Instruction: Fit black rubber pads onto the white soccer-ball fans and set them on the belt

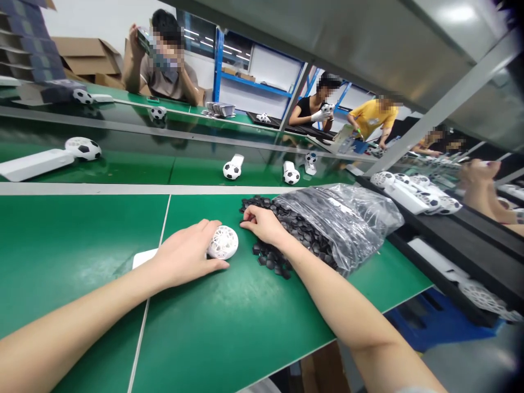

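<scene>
A white handheld fan (223, 243) with an open lattice head, round like a football, lies on the green table. My left hand (186, 254) is closed around it just behind the head; the end of its handle shows past my wrist. To the right, my right hand (262, 222) is at the left edge of a heap of small black plastic pieces (303, 234). Its thumb and forefinger are pinched on what looks like one black piece (244, 224). The heap spills from a clear plastic bag (347, 218) lying on its side.
Finished-looking football fans (232, 170) in black and white stand on the conveyor (172, 169) beyond the pale rail (123, 189). A black tray (413, 210) of white fans runs along the right. Several co-workers sit or stand across the line, and a metal shelf hangs overhead.
</scene>
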Motion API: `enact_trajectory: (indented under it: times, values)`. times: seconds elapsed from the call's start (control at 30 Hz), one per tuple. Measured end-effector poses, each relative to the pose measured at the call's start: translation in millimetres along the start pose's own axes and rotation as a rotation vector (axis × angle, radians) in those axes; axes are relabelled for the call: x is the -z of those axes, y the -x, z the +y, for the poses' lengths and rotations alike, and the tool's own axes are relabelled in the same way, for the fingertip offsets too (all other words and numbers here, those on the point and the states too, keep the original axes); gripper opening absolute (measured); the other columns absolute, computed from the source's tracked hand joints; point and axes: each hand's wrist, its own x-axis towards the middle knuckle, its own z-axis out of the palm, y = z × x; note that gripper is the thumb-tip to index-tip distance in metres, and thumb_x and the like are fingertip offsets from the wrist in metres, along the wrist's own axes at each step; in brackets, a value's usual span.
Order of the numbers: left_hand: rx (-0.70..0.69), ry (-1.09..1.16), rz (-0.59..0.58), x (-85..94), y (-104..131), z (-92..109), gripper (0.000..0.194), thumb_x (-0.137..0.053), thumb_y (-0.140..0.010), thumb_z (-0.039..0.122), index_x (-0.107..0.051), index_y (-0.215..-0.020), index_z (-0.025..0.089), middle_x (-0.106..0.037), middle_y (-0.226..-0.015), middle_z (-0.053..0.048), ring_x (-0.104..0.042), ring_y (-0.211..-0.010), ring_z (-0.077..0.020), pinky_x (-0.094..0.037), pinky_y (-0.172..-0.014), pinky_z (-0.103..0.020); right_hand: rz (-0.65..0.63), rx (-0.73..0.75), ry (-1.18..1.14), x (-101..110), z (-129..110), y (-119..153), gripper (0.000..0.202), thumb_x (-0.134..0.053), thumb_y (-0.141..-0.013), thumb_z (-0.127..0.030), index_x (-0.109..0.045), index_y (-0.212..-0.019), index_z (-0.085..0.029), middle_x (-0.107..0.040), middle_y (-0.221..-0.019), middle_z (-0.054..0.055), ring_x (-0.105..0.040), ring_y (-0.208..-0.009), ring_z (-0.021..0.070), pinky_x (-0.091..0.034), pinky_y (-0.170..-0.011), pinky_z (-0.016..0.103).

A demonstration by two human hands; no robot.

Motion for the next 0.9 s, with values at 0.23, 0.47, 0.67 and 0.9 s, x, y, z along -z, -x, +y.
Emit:
enact_trajectory:
  times: [0.23,0.47,0.67,0.9]
  values:
    - [0.046,0.016,0.018,-1.4,-3,-6,0.063,-0.055,-0.072,0.055,-0.040,-0.124,0.022,-0.053,-0.116,-0.007,-0.055,-0.100,-0.0286,-0.046,-0.077,-0.040,0.142,0.277,-0.145,15,-20,20,0.009,-0.060,-0.080,-0.012,-0.065,-0.085,-0.018,-0.065,-0.086,0.001,-0.058,-0.079,0.0127,-0.044,-0.074,0.024]
    - [0.119,0.064,0.077,-4.1,-6,-15,0.067,-0.052,-0.072,0.058,-0.036,-0.129,0.026,-0.049,-0.123,-0.005,-0.056,-0.101,-0.0269,-0.048,-0.074,-0.037,0.117,0.479,-0.241,14,-44,40,0.006,-0.060,-0.082,-0.015,-0.065,-0.083,-0.018,-0.063,-0.080,0.001,-0.057,-0.077,0.0139,-0.045,-0.073,0.026]
    - [0.086,0.068,0.056,-2.5,-6,-13,0.086,-0.061,-0.061,0.061,-0.029,-0.134,0.029,-0.049,-0.126,-0.003,-0.054,-0.106,-0.0276,-0.046,-0.082,-0.037,0.096,0.497,-0.253,-5,-49,43,0.005,-0.065,-0.078,-0.015,-0.063,-0.076,-0.019,-0.061,-0.080,0.000,-0.056,-0.079,0.0145,-0.044,-0.077,0.029]
    - [0.073,0.084,0.099,-1.5,-6,-12,0.069,-0.053,-0.069,0.064,-0.040,-0.126,0.028,-0.052,-0.125,-0.004,-0.057,-0.103,-0.0276,-0.047,-0.078,-0.038,0.145,0.344,-0.317,-13,-44,38,0.016,-0.071,-0.070,-0.018,-0.058,-0.078,-0.020,-0.049,-0.110,0.005,-0.046,-0.109,0.0196,-0.040,-0.094,0.037]
